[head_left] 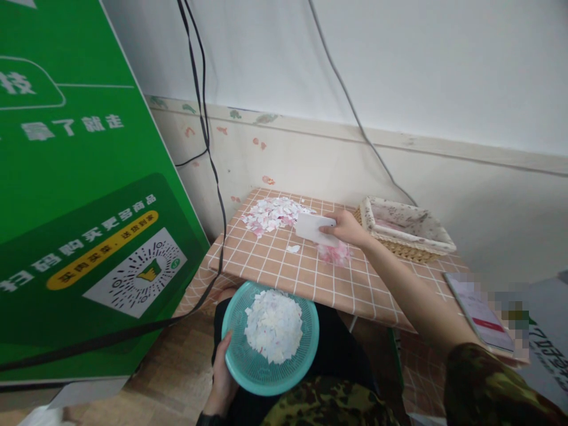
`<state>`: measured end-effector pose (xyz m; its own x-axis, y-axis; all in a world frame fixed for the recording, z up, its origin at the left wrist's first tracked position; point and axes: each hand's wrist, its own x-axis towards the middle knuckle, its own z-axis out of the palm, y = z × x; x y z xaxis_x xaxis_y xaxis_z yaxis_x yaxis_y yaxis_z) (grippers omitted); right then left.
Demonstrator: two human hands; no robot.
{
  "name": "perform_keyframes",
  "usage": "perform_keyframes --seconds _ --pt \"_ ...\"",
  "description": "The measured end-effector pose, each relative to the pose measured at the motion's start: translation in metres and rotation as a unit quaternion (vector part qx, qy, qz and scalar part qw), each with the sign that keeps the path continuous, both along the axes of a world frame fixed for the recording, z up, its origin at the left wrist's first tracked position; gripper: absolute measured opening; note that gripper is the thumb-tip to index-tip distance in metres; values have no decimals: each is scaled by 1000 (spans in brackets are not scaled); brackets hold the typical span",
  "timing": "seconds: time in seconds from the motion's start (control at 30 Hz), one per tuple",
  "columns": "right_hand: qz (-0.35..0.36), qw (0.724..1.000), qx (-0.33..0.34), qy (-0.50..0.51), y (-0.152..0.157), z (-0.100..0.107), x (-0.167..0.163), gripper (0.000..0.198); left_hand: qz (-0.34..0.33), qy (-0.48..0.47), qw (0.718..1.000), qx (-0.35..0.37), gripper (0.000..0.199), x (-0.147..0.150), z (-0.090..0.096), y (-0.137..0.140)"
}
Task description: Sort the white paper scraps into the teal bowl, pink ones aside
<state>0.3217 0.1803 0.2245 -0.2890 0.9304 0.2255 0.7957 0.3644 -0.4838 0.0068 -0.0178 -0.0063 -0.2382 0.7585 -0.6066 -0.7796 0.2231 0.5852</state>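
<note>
My left hand [224, 370] grips the left rim of a teal plastic colander [308, 361], which sits over my lap just below the table edge. A heap of small white paper scraps [274, 325] fills its middle. Above the table, my right hand [348, 227] is closed on the right end of a flat white scraper-like card [313, 228]. The card's left end reaches a spread pile of white and pink paper scraps [270, 214]. Pinkish scraps [333, 253] lie below my right hand, and one small white scrap [293, 249] lies to their left.
A wicker basket with a floral cloth lining [402, 249] stands at the back right of the checked-cloth table [261, 257]. A phone-like device [481, 313] lies at the right edge. A green panel [89, 177] stands left; a black cable [217, 177] hangs before the table.
</note>
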Motion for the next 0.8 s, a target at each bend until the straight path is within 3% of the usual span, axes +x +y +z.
perform_keyframes --seconds 0.33,0.43,0.6,0.8 --pt "-63 997 30 -18 -11 -19 -46 17 -8 -20 1000 4 22 2 3 1" --pt "-103 993 34 -41 -21 -18 -38 18 1 -16 1000 -5 20 0 2 0" --pt "-127 987 53 -78 -24 3 -10 17 -5 -15 1000 13 22 0 -1 1" --pt "-26 995 62 -78 7 12 -2 28 -13 -34 999 18 22 2 2 3"
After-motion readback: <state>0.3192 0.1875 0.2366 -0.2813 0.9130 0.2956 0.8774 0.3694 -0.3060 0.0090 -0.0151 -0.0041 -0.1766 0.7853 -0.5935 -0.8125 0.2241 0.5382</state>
